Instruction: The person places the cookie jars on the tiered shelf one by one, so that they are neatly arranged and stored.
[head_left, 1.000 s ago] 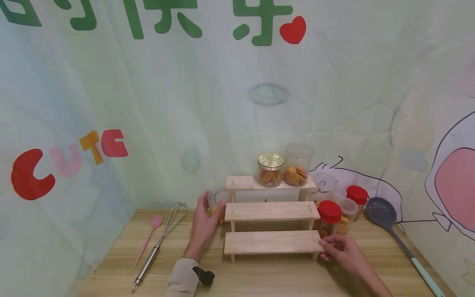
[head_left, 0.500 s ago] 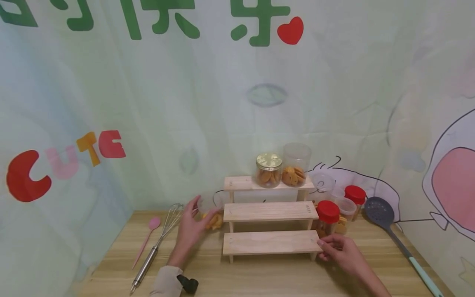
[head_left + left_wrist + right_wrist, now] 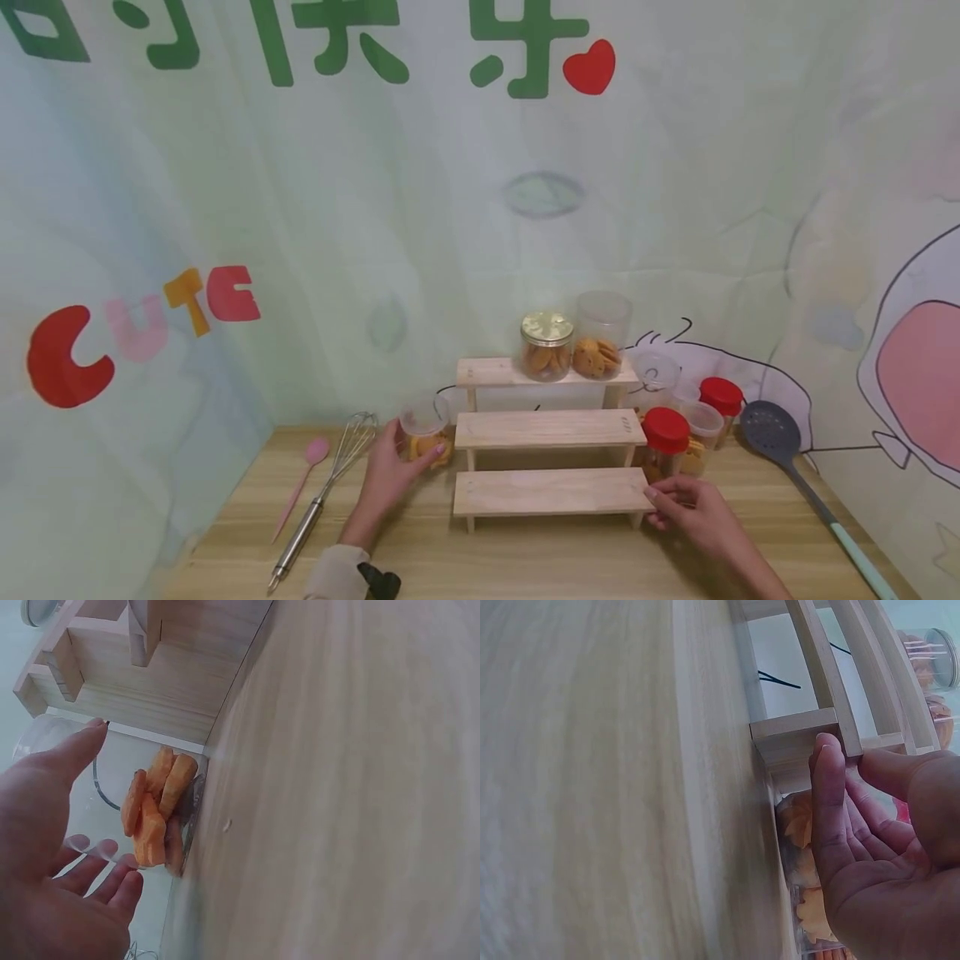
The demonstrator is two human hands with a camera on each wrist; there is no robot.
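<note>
My left hand (image 3: 390, 471) curves round a clear plastic jar (image 3: 425, 421), thumb on the near side and fingers at the left. Orange-brown snack pieces (image 3: 155, 802) lie in the jar, whose base meets the table in the left wrist view. Left of a three-step wooden display stand (image 3: 551, 427), the jar stands upright. At the stand's lowest step, my right hand (image 3: 693, 512) pinches the right end between thumb and fingers. On the top step sit a gold-lidded cookie jar (image 3: 546, 346) and a taller clear jar (image 3: 602, 333) with cookies.
Behind the right hand cluster several jars, among them a red-lidded jar (image 3: 665, 442) and another red-lidded jar (image 3: 722, 400). A slotted skimmer (image 3: 772, 429) lies at the far right. A whisk (image 3: 322, 492) and pink spoon (image 3: 303, 479) lie at left.
The left hand has shifted left with the clear jar, away from the stand's side, and the jar sits slightly lower in view. The right hand stays at the lowest step.
</note>
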